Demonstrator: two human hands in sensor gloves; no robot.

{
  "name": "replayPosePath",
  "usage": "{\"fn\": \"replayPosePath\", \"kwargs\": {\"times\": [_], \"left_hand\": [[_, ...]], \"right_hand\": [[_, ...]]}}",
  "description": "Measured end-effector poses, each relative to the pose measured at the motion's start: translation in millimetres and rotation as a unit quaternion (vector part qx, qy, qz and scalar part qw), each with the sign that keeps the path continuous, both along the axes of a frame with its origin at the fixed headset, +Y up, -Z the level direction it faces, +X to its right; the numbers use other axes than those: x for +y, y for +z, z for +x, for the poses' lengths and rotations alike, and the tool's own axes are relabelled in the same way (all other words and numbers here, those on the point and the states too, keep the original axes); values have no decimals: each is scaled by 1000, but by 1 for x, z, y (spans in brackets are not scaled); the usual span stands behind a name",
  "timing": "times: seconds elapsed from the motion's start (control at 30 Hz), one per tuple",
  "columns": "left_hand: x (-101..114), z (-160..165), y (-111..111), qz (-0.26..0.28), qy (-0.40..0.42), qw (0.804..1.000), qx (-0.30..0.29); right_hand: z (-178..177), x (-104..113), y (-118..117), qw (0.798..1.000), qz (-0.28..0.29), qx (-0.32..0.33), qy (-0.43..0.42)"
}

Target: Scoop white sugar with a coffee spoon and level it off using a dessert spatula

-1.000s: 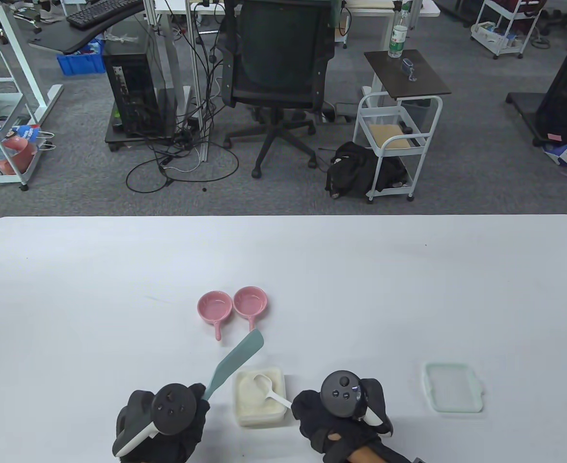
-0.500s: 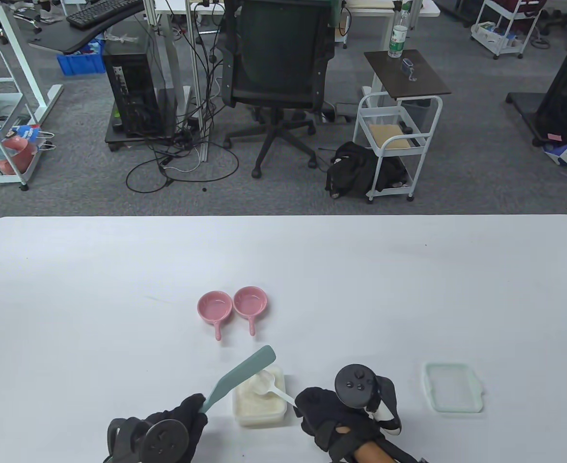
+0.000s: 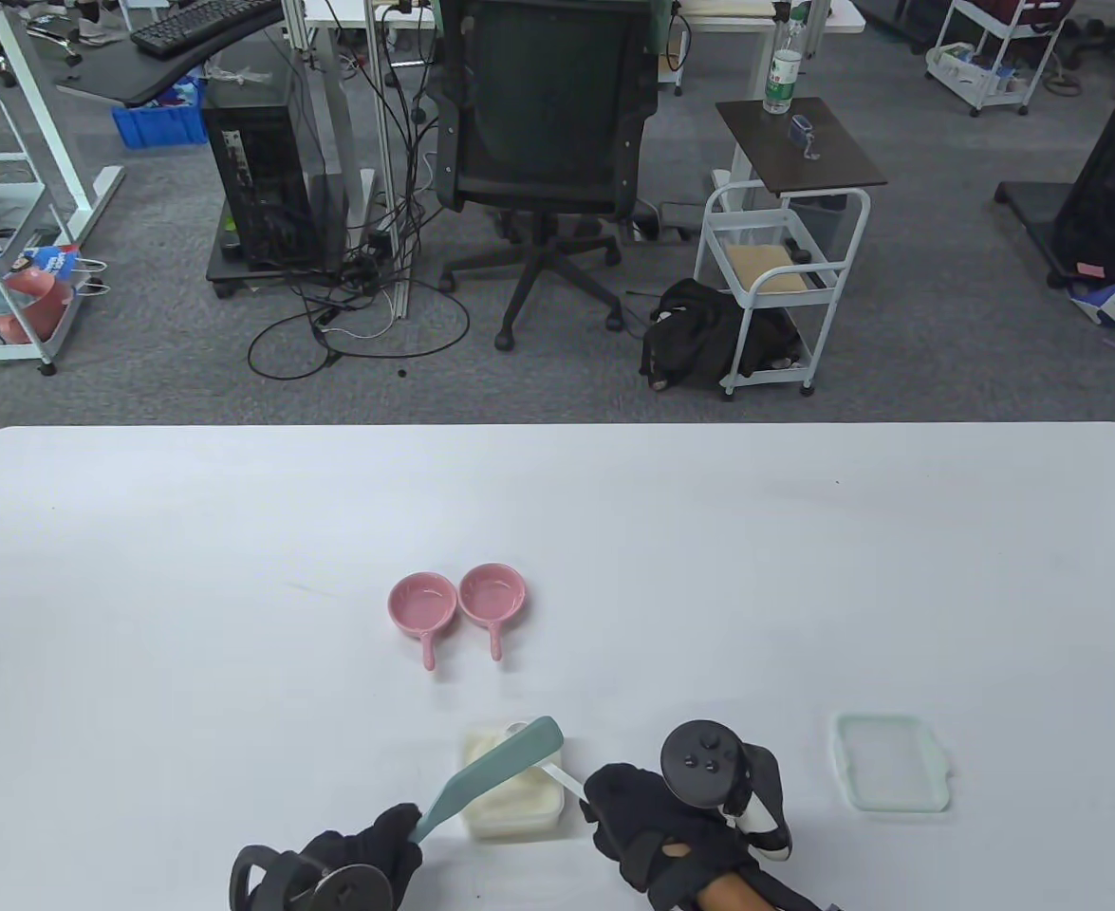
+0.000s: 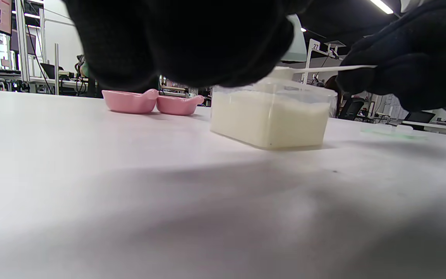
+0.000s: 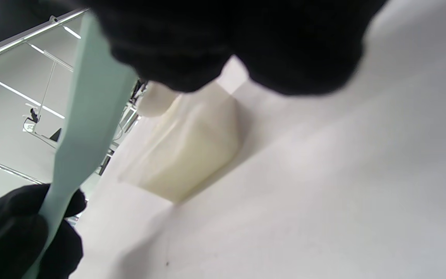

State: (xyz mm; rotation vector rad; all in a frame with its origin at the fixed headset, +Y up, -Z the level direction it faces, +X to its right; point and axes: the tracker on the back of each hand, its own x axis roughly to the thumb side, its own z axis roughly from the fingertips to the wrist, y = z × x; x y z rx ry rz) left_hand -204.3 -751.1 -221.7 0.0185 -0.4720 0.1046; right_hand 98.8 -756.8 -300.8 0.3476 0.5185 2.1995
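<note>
Two gloved hands work over the white surface (image 3: 234,569): the left hand (image 3: 367,854) grips a teal dessert spatula (image 3: 495,773) laid across the sugar tub (image 3: 510,807), the right hand (image 3: 657,821) pinches the coffee spoon (image 3: 562,778) beneath the blade.

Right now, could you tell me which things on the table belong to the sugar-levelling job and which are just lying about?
In use:
- sugar tub, open
- coffee spoon, held by the right hand over the tub
- dessert spatula, held by the left hand, its blade across the spoon

Lying about:
- two pink dishes, side by side
- tub lid, off to the right
</note>
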Motion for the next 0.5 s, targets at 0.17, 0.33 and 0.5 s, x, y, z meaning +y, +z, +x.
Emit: {"fn": "replayPosePath", "kwargs": {"times": [0.17, 0.33, 0.5], "left_hand": [[-3, 5, -1, 10, -24, 1000, 5], [-6, 4, -4, 10, -44, 999, 23], [-10, 6, -6, 12, -81, 996, 30]], "right_hand": [[-2, 1, 2, 1000, 10, 5, 7], [-3, 3, 4, 1000, 13, 12, 5], [-2, 3, 5, 1000, 6, 15, -1]]}}
